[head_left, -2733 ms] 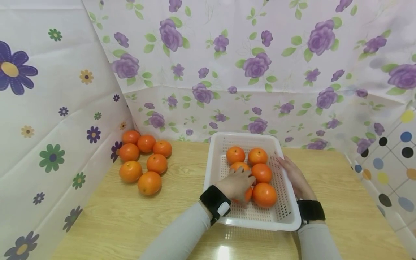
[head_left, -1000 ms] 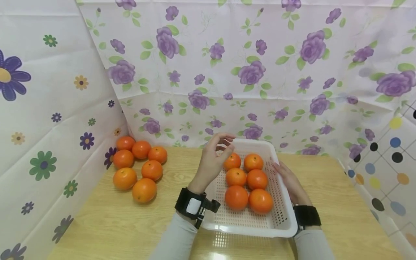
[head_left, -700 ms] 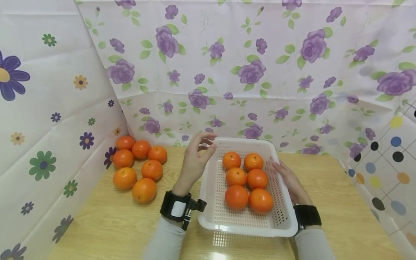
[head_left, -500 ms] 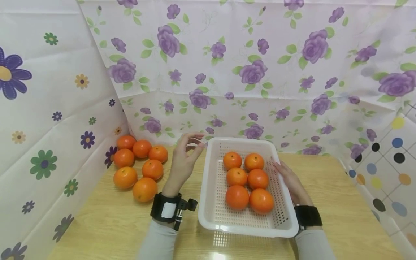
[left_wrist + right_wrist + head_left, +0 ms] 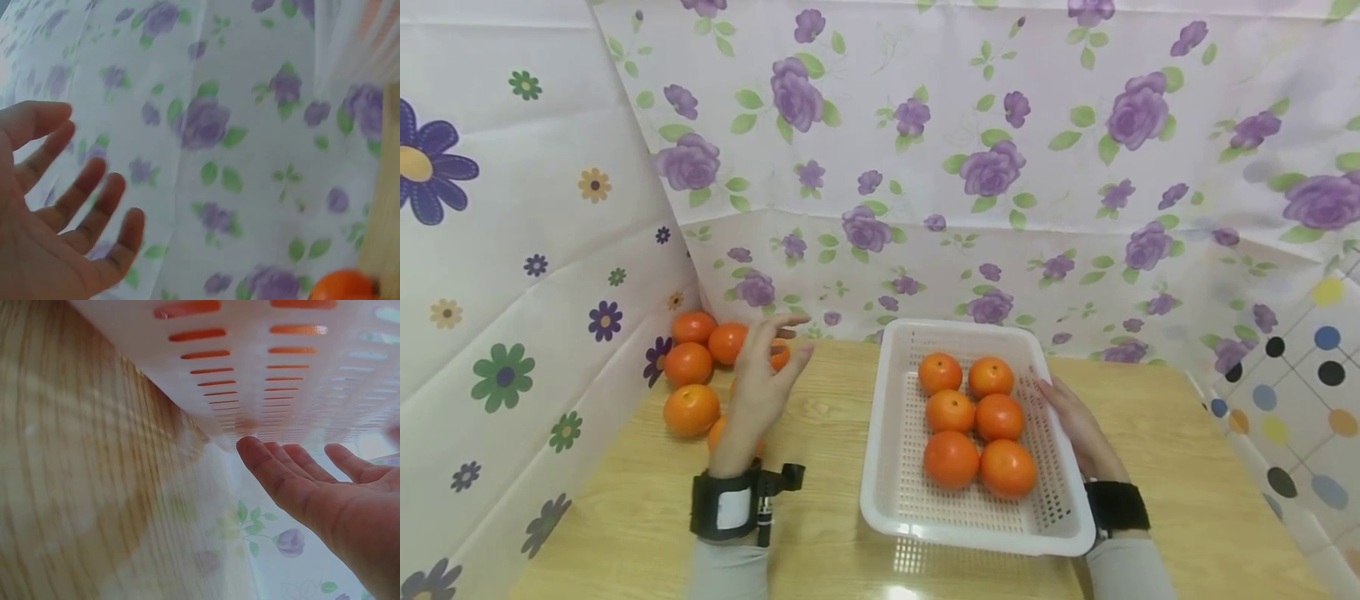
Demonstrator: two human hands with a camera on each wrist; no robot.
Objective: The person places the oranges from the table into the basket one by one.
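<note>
My left hand [image 5: 758,392] hovers in front of a group of loose oranges [image 5: 692,410] at the table's left, overlapping some of them in the head view. Its fingers are loosely bent, with thumb and fingers apart and nothing between them; the left wrist view shows the bare palm [image 5: 47,250]. A white perforated plastic basket [image 5: 970,540] stands to the right, with several oranges [image 5: 951,460] in two columns inside. At the basket's right side is my right hand [image 5: 1082,429]. In the right wrist view its extended fingers [image 5: 275,472] lie against the outer wall.
The wooden table [image 5: 820,433] runs between the loose oranges and the basket. A purple-flowered cloth [image 5: 865,275] hangs along the back edge. Patterned sheets close off the left [image 5: 550,333] and right [image 5: 1300,400] sides.
My left hand was on an orange in the basket; it has come off it and travelled left over the table to the loose oranges. The right hand stays at the basket's side.
</note>
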